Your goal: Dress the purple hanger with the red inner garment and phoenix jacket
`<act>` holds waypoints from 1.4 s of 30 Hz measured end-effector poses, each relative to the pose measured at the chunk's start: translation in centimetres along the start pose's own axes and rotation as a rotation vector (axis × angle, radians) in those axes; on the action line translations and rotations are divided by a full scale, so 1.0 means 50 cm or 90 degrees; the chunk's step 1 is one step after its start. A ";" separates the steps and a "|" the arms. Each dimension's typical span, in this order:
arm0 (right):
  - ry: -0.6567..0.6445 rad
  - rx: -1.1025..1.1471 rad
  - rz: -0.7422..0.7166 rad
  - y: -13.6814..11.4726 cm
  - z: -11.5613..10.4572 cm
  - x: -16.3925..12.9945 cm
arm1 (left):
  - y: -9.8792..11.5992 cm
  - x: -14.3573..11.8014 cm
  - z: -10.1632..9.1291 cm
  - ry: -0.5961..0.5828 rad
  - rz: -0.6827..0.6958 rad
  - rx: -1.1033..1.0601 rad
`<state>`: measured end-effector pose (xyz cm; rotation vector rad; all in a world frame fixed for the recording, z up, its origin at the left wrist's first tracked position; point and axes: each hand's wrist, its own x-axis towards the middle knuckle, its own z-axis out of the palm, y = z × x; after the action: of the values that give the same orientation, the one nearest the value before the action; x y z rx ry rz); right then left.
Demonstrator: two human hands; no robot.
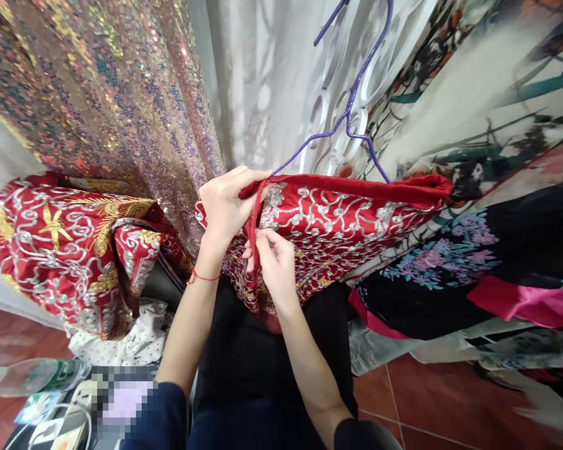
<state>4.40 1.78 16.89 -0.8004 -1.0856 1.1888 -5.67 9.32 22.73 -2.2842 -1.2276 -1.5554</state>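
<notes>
A red embroidered garment point(319, 212) with silver and gold patterns hangs over a purple hanger point(349, 115), its plain red band along the top edge. My left hand point(228, 203) is closed on the garment's top corner at the hanger's left arm, wearing a thin red string bracelet point(204, 277). Just below, my right hand point(276, 259) pinches a narrow red cord point(254, 234) that runs down from that corner. The fingertips of my left hand are partly hidden behind the fabric. The garment's lower part drapes over my black-clad lap.
Another red embroidered garment point(75, 244) lies bundled at the left, over dotted white cloth point(126, 337). A sequined cloth point(122, 81) hangs behind. A bottle point(37, 377) lies lower left beside a white cable point(89, 415). Black floral fabric point(431, 275) hangs at the right.
</notes>
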 end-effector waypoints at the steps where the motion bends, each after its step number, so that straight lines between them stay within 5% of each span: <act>1: -0.002 0.004 0.001 0.001 -0.002 0.000 | 0.000 0.002 -0.005 -0.006 -0.001 0.000; 5: -0.017 0.027 0.047 0.023 -0.012 0.004 | -0.004 -0.048 -0.012 0.041 -0.004 -0.005; 9: -0.044 0.043 0.066 0.033 -0.017 0.005 | -0.021 -0.193 0.031 0.303 -0.135 -0.024; 10: -0.054 0.041 0.065 0.033 -0.017 0.004 | -0.026 -0.229 0.047 0.302 -0.175 -0.014; 13: -0.072 0.028 0.049 0.029 -0.016 0.000 | -0.037 -0.290 0.083 0.116 -0.204 -0.044; 22: -0.006 -0.016 -0.005 0.025 0.011 -0.006 | -0.022 -0.268 0.084 -0.045 -0.247 -0.031; 42: 0.039 -0.002 -0.105 -0.077 0.052 0.059 | -0.006 -0.301 0.111 -0.006 -0.245 0.041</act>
<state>3.17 3.66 21.91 -0.7304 -1.0813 1.0184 -3.99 4.02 7.67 -2.1067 -1.7742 -1.5858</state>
